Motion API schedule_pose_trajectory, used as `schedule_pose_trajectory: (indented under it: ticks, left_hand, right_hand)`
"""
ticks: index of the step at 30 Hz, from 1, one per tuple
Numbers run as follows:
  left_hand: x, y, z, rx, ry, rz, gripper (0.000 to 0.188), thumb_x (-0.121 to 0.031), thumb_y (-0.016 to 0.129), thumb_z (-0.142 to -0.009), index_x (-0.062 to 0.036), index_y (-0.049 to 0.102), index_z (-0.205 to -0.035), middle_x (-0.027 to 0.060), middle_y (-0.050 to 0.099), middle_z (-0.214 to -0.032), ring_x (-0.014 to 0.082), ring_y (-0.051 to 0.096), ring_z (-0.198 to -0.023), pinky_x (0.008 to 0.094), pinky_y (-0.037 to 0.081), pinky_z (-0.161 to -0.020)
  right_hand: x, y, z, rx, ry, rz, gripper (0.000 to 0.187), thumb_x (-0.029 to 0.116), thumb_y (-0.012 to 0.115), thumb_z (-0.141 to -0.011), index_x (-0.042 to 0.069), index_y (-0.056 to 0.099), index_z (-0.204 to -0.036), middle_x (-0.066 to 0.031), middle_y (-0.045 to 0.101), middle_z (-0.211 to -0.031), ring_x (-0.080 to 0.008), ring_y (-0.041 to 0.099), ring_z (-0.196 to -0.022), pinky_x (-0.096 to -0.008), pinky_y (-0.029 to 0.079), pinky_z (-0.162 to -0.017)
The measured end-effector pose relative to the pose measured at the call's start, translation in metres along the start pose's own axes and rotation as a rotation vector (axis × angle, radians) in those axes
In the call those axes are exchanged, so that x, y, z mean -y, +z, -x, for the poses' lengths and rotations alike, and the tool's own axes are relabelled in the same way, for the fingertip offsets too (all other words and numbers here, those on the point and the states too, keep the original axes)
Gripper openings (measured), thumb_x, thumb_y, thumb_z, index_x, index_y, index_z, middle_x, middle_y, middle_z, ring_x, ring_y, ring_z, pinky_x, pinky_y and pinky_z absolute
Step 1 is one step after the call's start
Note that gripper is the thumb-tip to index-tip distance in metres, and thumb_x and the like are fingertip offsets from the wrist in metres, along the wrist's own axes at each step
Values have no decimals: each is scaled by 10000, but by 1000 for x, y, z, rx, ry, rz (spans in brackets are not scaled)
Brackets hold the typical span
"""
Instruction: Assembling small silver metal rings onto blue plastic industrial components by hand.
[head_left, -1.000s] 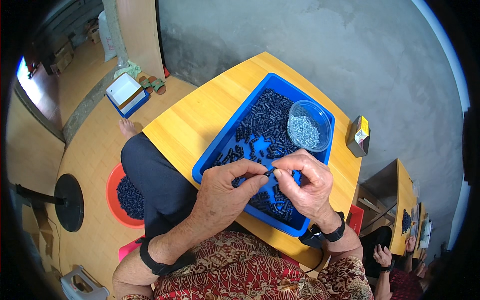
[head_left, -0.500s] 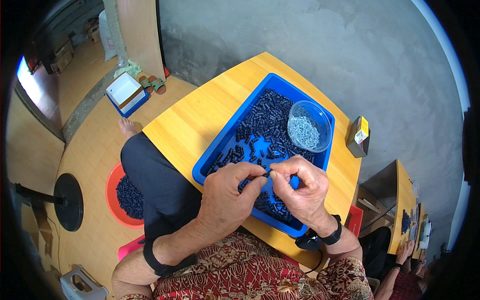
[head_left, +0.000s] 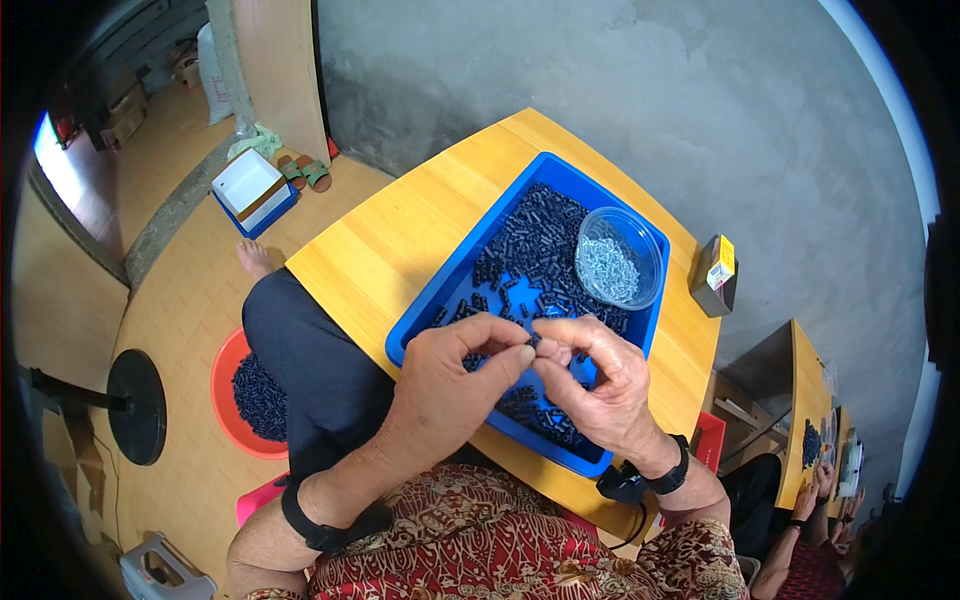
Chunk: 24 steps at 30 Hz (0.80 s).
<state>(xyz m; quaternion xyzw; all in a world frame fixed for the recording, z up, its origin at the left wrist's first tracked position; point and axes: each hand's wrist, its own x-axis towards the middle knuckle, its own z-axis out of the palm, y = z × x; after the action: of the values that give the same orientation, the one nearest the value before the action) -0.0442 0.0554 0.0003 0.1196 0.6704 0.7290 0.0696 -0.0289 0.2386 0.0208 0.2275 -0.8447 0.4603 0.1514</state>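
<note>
My left hand (head_left: 440, 375) pinches a small black plastic piece (head_left: 533, 341) between thumb and forefinger, over the near part of a blue tray (head_left: 521, 294). Against that piece, the fingertips of my right hand (head_left: 605, 385) are closed; whatever they hold is hidden. Many short black ribbed pieces (head_left: 535, 235) lie in the tray, heaped at its far end and scattered nearer my hands. A clear round plastic bowl (head_left: 655, 268) rests among them at the right, holding small silvery metal parts (head_left: 606, 268) that look like screws.
The tray stands on a yellow wooden table (head_left: 375, 240). At its right edge is a grey box (head_left: 712, 290) with a yellow-and-white pack. A red basin (head_left: 225, 400) of black pieces sits on the floor to my left. At lower right, another person's hands (head_left: 815, 490) work at a table.
My right fingertips have shifted slightly left, closer around the piece in my left hand. My left hand stays nearly in place.
</note>
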Motion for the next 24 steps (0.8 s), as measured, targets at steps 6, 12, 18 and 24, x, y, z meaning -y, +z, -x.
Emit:
schedule_pose_trajectory:
  ticks: [6,12,18,24]
  left_hand:
    - [-5,-4,-1,56,-75,4,155,-114,711,-941,17,698,-1022,4,695,-914,43,600,-847,204,494,-754]
    - [0,-3,-1,19,-43,59,227,-194,674,-964,27,718,-998,-3,671,-789,44,565,-741,236,462,-648]
    - [-2,-3,-3,73,-34,50,221,-194,672,-964,20,722,-994,-8,664,-777,41,550,-726,231,448,-641]
    - [1,-4,-4,82,-55,59,198,-179,684,-947,15,718,-963,-8,662,-770,41,544,-716,236,444,-631]
  right_hand:
    - [-1,-6,-16,39,-251,204,385,8,831,-712,9,668,-1062,-127,672,-886,-275,664,-780,-358,533,-693]
    - [-4,-6,-19,34,-372,322,385,27,844,-687,-7,664,-1025,-139,680,-891,-294,669,-773,-369,537,-682]
    - [-4,-8,-19,39,-345,301,370,26,837,-693,-7,666,-1019,-133,682,-881,-287,670,-757,-371,540,-672]
    - [-4,-9,-23,71,-387,314,367,62,853,-709,2,667,-1020,-123,684,-890,-276,671,-757,-365,529,-655]
